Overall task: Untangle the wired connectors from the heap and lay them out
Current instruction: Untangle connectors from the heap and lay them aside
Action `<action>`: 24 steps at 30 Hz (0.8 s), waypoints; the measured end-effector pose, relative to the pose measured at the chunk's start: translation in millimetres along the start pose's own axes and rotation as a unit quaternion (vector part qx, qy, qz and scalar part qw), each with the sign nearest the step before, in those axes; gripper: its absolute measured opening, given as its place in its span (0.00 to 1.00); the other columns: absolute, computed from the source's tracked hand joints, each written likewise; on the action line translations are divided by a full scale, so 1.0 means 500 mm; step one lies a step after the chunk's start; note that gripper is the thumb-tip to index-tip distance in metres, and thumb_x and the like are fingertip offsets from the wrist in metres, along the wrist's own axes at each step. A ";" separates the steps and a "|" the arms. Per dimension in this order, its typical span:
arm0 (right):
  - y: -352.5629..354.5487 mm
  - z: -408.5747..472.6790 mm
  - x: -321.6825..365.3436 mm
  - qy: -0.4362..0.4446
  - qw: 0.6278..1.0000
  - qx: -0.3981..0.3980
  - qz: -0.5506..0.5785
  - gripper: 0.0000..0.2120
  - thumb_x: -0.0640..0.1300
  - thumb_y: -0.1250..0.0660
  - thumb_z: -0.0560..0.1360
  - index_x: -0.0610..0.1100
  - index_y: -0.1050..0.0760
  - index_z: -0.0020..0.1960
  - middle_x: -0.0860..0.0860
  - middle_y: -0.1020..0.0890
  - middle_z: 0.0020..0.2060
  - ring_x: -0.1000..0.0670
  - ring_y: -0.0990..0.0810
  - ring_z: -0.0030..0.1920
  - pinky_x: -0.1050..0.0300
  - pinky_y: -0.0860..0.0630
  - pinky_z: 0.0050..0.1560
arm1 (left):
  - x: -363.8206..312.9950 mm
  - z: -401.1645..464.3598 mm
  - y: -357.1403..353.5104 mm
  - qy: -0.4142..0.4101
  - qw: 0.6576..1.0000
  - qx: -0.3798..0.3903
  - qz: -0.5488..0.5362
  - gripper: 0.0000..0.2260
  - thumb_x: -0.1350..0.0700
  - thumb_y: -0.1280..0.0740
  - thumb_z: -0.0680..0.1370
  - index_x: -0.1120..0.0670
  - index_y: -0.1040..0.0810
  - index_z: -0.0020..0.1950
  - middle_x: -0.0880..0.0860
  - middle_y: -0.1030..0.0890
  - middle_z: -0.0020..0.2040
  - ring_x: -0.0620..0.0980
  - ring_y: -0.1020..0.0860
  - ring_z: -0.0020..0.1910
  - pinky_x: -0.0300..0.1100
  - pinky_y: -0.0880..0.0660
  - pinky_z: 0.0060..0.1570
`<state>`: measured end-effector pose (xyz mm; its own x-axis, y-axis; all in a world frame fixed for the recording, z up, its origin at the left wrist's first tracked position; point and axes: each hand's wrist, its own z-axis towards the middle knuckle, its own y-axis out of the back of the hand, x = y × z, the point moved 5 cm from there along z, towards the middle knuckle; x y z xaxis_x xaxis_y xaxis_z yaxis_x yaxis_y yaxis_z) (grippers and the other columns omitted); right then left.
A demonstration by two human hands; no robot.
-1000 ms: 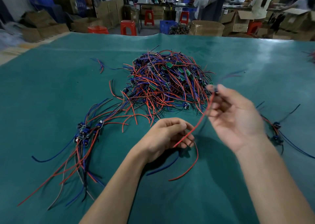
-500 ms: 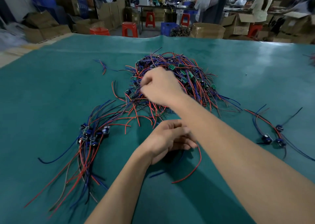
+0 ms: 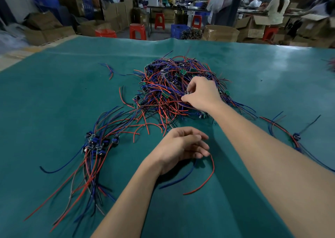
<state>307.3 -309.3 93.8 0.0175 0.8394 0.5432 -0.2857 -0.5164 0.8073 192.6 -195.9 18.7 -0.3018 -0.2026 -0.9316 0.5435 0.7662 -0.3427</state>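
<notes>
On the green mat (image 3: 54, 110), right hand (image 3: 203, 94) pinches heap (image 3: 163, 85) wires; left hand (image 3: 181, 147) grips a red wire (image 3: 208, 179).

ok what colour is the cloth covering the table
Teal green, a plain table cloth with no pattern; the head view, the only one, shows it clearly.

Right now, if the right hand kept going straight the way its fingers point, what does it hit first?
The right hand points left into the heap of wired connectors. Its fingers are already at the tangled red and blue wires, apparently pinching some, so more heap comes first. Depth is hard to judge.
</notes>
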 end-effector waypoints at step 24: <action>0.007 -0.264 -0.103 -0.075 0.908 -0.035 0.412 0.07 0.46 0.20 0.70 0.45 0.16 0.38 0.46 0.22 0.30 0.53 0.29 0.31 0.58 0.31 0.34 | -0.006 -0.003 0.002 -0.035 0.999 0.015 -0.012 0.09 0.53 0.32 0.77 0.58 0.19 0.49 0.58 0.16 0.43 0.50 0.18 0.39 0.37 0.21 0.42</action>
<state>178.8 -332.0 38.2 -0.1016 0.1388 0.9851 -0.3212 -0.9418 0.0996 193.0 -193.5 21.2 -0.2602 -0.2642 -0.9287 0.5605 0.7419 -0.3681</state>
